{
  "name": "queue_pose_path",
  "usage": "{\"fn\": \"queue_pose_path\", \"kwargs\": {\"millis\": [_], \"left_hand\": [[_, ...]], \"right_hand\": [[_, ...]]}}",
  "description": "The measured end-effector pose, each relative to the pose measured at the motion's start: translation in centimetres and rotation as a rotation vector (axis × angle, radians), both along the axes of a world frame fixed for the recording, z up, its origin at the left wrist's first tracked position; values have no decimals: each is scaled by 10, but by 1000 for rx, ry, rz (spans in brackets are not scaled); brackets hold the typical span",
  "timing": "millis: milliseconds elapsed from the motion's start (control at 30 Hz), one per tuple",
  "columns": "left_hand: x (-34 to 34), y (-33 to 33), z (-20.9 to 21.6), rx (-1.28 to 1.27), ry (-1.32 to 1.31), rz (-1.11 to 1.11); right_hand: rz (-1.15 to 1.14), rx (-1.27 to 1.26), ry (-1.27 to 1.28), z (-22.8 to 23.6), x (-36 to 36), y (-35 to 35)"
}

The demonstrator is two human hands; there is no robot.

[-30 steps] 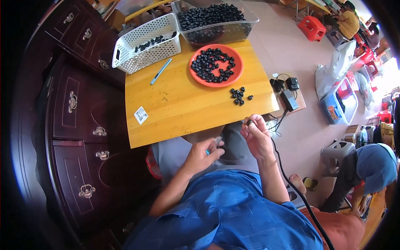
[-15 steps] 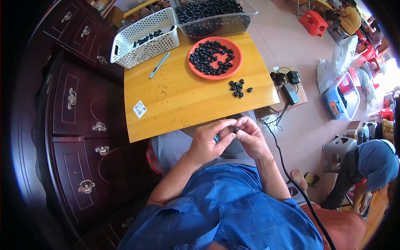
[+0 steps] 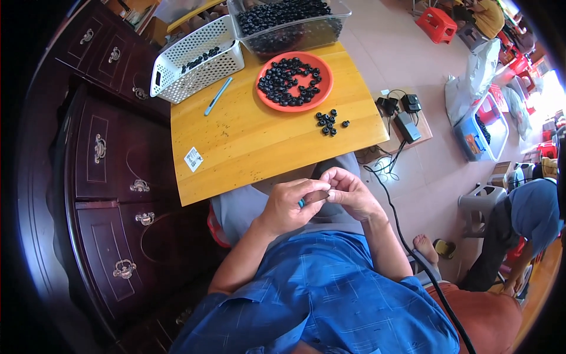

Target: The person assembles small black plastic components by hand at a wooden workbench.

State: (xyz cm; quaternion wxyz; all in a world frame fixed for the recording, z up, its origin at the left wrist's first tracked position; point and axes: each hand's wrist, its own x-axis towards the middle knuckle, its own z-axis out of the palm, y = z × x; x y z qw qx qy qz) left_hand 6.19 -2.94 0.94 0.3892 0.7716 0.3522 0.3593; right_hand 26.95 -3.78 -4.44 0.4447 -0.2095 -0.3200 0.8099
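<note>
Strong light comes from far to the right of the table (image 3: 271, 150), where a patch of glare burns out to white and nearby things wash out. The tabletop is evenly bright, as is the floor (image 3: 430, 171) to its right. Left of the table, the cabinet (image 3: 97, 124) sits dim, its handles (image 3: 124, 269) glinting and its edges bowed by the lens. Black shading rings the scene farthest from the table.

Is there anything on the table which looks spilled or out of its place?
Two small things. Some black pieces lie loose on the table near the red plate, while similar ones sit inside it; this may be deliberate. Dark specks are scattered on the bare wood, like untidied debris.
</note>
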Motion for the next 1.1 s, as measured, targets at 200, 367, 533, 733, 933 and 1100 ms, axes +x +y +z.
{"fn": "queue_pose_path", "kwargs": {"millis": [200, 367, 533, 733, 933, 1100], "left_hand": [[4, -3, -4, 89, 23, 85], [14, -4, -7, 334, 70, 220], [20, -3, -7, 140, -118, 246], [7, 6, 0, 2, 89, 177], [6, 12, 2, 95, 209, 98], [9, 13, 8, 84, 269, 76]], "right_hand": [[19, -217, 122, -16, -6, -10], [-62, -241, 233, -13, -16, -13], [-118, -241, 262, -18, -10, -11], [-172, -162, 153, -17, -1, -7], [-221, -75, 154, -24, -4, -8], [-165, -73, 208, -11, -7, -8]]}}
